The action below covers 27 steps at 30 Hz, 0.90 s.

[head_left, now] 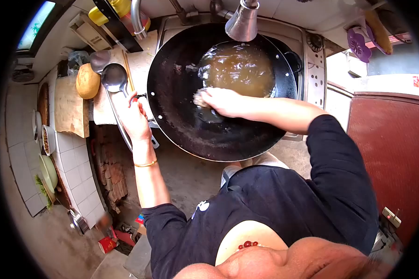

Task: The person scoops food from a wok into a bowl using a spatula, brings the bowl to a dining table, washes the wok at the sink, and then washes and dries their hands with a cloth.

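A large black wok point(186, 139) is tilted in front of me, with murky brown water point(239, 69) pooled at its far right side. My right hand point(223, 101) is inside it, its fingers closed round a pale scrubber point(200, 98) pressed to the wok's wall near the water. At the left rim, my left hand point(137, 118) is closed at the wok's small side handle point(141, 96); the fingers partly hide the grip. A metal ladle point(114, 76) lies just beyond this hand, its long handle running down beside the wrist.
A metal faucet head point(242, 25) hangs over the wok's far edge. Left of the ladle are a round yellowish fruit or vegetable point(87, 81) and a wooden board point(72, 109). A green bowl point(47, 173) stands further left. A red-brown cabinet point(386, 158) is on the right.
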Each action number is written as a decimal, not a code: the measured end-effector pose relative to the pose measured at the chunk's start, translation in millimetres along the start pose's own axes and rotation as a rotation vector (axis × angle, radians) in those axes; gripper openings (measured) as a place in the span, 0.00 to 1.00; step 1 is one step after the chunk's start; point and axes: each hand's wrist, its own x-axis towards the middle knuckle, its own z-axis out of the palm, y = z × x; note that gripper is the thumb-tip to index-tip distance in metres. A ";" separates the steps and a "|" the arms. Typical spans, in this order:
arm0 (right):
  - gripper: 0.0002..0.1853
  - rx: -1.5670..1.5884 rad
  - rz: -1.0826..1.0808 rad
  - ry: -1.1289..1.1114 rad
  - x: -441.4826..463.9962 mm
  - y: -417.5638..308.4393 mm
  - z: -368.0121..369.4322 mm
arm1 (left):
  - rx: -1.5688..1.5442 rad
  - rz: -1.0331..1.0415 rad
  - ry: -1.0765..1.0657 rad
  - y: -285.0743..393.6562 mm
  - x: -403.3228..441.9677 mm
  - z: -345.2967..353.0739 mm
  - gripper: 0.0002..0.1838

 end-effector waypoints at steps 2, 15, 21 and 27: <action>0.13 -0.081 0.077 -0.238 -26.2 12.3 -29.1 | -0.011 -0.013 -0.009 -0.6 0.5 -1.1 0.15; 0.14 -0.088 0.237 -0.120 17.7 12.0 -8.8 | 0.048 0.027 -0.014 8.8 -4.2 5.0 0.15; 0.14 0.145 0.086 -0.291 -53.7 -18.5 -27.4 | -0.028 0.027 -0.029 11.1 -5.6 5.4 0.15; 0.09 -0.219 0.065 -0.230 -92.8 45.8 -50.6 | -0.022 0.084 -0.042 8.1 -5.2 2.5 0.12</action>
